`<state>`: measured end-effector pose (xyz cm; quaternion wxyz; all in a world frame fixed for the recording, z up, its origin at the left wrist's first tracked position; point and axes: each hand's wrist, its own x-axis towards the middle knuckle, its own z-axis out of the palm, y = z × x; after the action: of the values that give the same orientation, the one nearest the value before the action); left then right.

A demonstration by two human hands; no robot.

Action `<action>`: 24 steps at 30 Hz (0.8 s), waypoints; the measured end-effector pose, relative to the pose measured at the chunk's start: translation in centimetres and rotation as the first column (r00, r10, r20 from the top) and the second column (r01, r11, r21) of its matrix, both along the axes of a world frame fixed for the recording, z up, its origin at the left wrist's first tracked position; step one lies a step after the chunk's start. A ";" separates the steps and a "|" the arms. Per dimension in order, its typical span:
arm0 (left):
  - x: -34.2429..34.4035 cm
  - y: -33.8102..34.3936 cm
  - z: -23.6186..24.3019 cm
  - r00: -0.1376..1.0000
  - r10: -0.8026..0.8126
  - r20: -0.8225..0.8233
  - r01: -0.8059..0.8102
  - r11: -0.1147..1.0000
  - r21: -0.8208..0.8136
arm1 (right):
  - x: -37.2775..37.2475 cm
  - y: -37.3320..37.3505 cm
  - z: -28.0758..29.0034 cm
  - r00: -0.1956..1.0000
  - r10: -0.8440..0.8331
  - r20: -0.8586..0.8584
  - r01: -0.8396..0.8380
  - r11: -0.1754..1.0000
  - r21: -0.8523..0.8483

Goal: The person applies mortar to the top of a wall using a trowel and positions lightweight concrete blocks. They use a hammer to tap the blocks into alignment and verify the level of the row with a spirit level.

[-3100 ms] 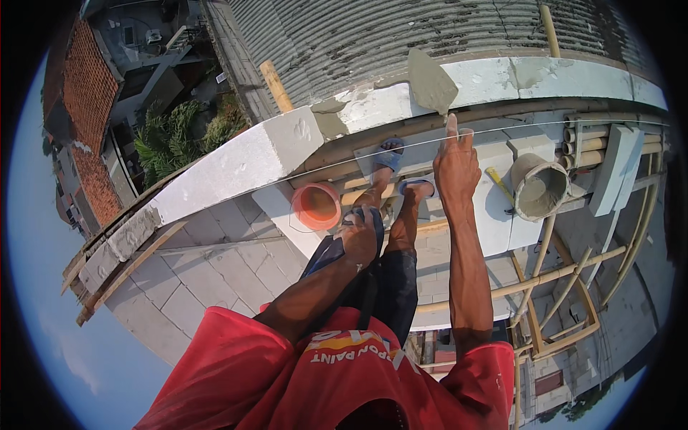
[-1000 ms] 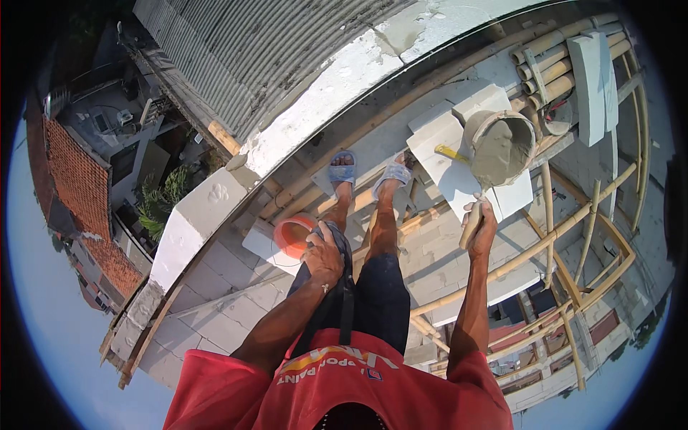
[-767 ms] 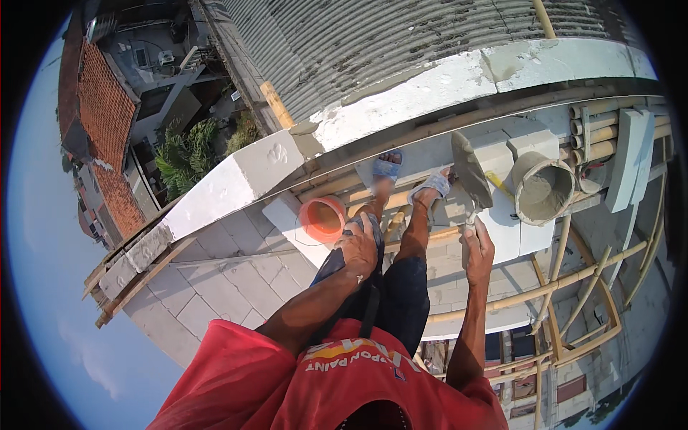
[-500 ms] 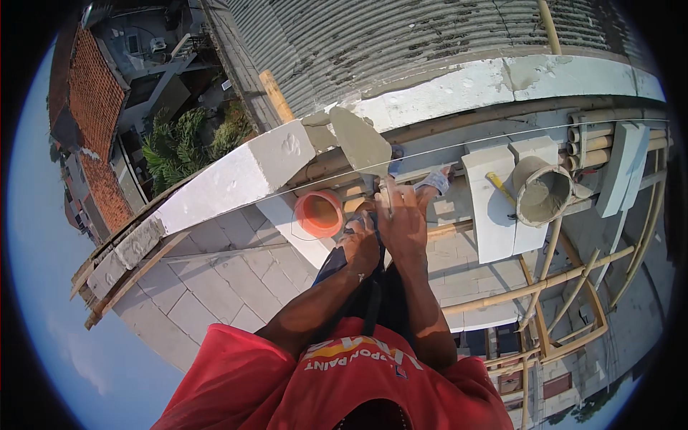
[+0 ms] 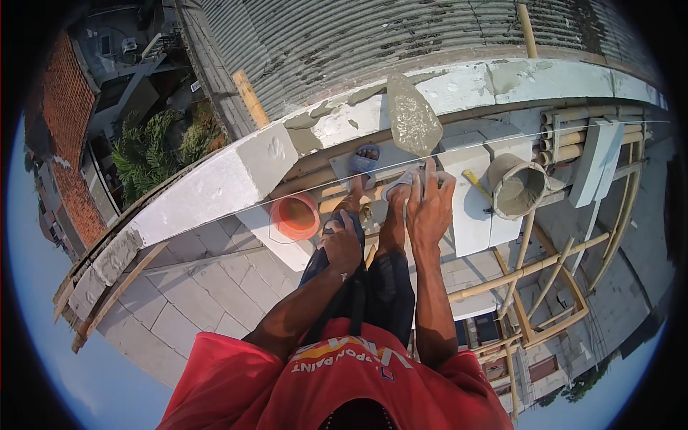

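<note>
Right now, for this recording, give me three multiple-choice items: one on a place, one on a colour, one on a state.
1. Where is the mortar bucket?
A. To the person's right, on the scaffold
B. On the corrugated roof
C. In the left hand

2. What colour is the small tub by the left hand?
A. Blue
B. Orange
C. Green

3. The trowel in the right hand is:
A. Clean
B. Loaded with mortar
C. Lying on the wall

Answers: A, it stands right of the feet; B, its rim is orange; B, grey mortar covers the blade.

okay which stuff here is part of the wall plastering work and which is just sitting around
In use: right hand holding mortar-loaded trowel; white block wall; mortar bucket.
Lying about: orange bucket; white block; bamboo poles; left hand resting on knee.
</note>
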<state>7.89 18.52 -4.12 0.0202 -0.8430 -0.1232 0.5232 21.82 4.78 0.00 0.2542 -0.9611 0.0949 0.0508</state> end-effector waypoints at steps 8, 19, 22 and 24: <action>-0.6 -0.4 -0.4 1.000 -0.012 0.025 0.010 0.998 0.058 | -1.6 4.3 -0.7 0.931 0.248 -0.266 -0.242 0.969 0.056; -1.9 -0.3 -1.5 0.999 -0.050 -0.022 0.051 0.995 0.090 | 3.9 -0.2 -1.3 0.990 -0.123 -0.065 0.122 0.992 -0.019; -2.3 -0.2 -1.9 0.990 0.058 0.128 -0.057 0.998 -0.010 | 1.0 -6.8 -0.2 0.967 -0.256 -0.006 0.256 0.966 0.042; -0.7 -0.8 -0.8 1.000 0.007 -0.005 -0.007 1.000 0.012 | -1.5 -11.5 0.4 0.860 -0.463 -0.214 0.508 0.815 0.277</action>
<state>7.14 17.69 -4.93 0.0239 -0.8412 -0.1292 0.5246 20.29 -6.74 0.36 0.4059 -0.8439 0.3449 0.0646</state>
